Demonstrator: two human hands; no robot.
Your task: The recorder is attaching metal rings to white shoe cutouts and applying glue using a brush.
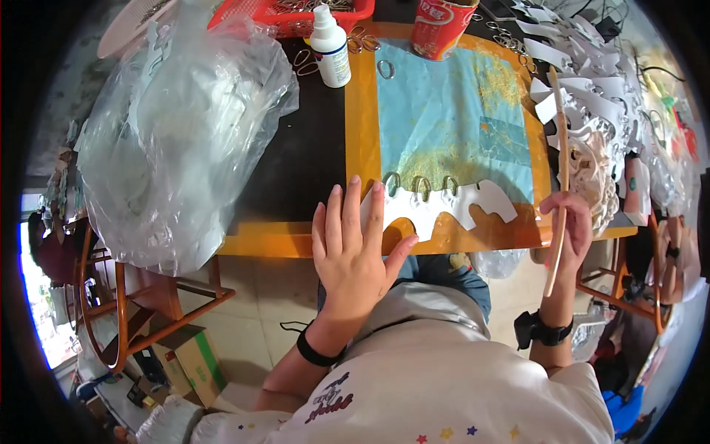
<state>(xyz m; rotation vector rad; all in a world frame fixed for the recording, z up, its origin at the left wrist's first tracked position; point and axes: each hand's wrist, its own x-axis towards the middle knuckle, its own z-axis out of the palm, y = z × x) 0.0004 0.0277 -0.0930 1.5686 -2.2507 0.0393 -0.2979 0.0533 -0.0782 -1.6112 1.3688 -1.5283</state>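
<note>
A white cut-out piece (425, 214) with scalloped notches lies along the near edge of a blue sheet (451, 111) taped to the table. Three oval metal rings (421, 188) stand along its far edge. My left hand (347, 248) is spread flat with its fingers stretched out, the fingertips beside the left end of the white piece, holding nothing. To the right of the piece, my right hand (569, 233) is closed around a thin, slightly curved wooden stick (560, 140), which points away from me, its lower end sticking out below the hand.
A large clear plastic bag (185, 140) fills the table's left side. Behind stand a white bottle (330, 48), a red basket (296, 22) and a red paper cup (441, 28). Loose metal rings (385, 69) lie near them. White cut pieces (592, 96) pile up at right.
</note>
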